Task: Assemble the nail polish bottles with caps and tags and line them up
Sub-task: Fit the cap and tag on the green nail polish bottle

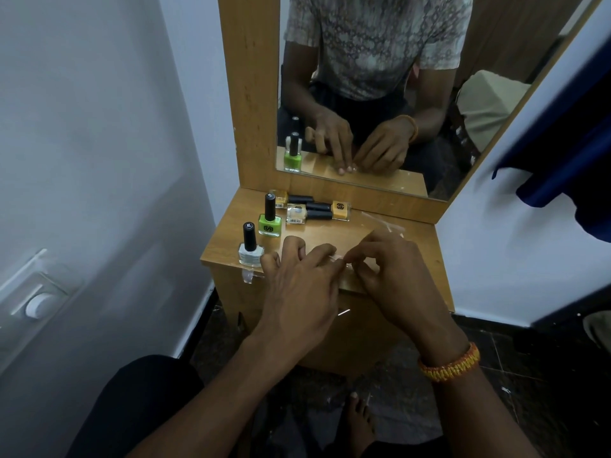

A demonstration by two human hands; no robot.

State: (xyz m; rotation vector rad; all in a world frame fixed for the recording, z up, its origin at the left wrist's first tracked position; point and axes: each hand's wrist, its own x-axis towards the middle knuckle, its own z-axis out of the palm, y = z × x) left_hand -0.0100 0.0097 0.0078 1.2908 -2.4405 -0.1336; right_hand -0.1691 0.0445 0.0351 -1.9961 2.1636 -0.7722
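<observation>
1. Between the two hands, over the front edge of the wooden table [426, 259], a small clear tag [339, 258] is pinched; it is thin and see-through, so its exact shape is hard to make out.
2. The left hand [301, 292] has its fingertips curled in and pressed on the left end of the tag.
3. The right hand [393, 276], with an orange bracelet [449, 363] on its wrist, pinches the right end of the tag with bent fingers.
4. Just left of the left hand, at the table's front left corner, a pale blue bottle [250, 249] stands upright with a black cap on.
5. Behind the pale blue bottle, a green bottle [269, 219] stands upright, also capped in black.
6. Behind the green bottle, towards the back of the table, three bottles lie on their sides: a yellow bottle [281, 198] nearest the back, a clear bottle [297, 214], and an orange bottle [340, 209], all capped.
7. Right of the lying bottles, more clear plastic [385, 223] lies on the table top.
8. At the back of the table, a mirror [380, 94] reflects the hands and the green bottle.
</observation>
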